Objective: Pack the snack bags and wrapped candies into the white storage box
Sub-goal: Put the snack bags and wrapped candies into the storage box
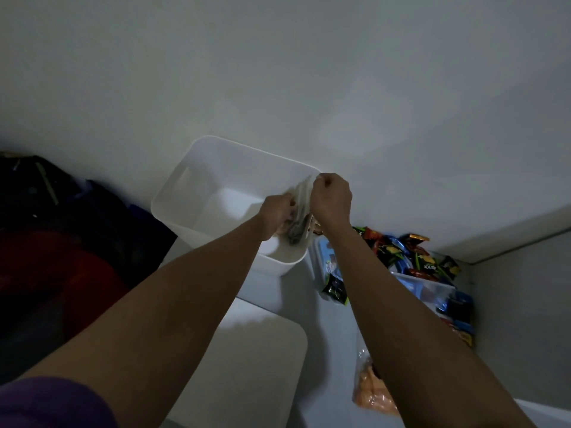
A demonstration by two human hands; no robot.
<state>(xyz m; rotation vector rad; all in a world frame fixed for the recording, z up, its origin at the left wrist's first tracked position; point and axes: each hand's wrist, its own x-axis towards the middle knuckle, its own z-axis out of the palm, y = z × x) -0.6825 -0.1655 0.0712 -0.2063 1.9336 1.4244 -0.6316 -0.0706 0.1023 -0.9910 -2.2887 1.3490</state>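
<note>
Dim shelf, dark bags [61, 230] at left, heap of snack bags [411, 257] at right, white storage box [216, 186] between, left hand [276, 213] and right hand [330, 199] both pinching a pale bag [301, 205] over the box's right rim

The pale bag [301, 208] between both hands is dim, perhaps clear plastic; its contents cannot be told.
</note>
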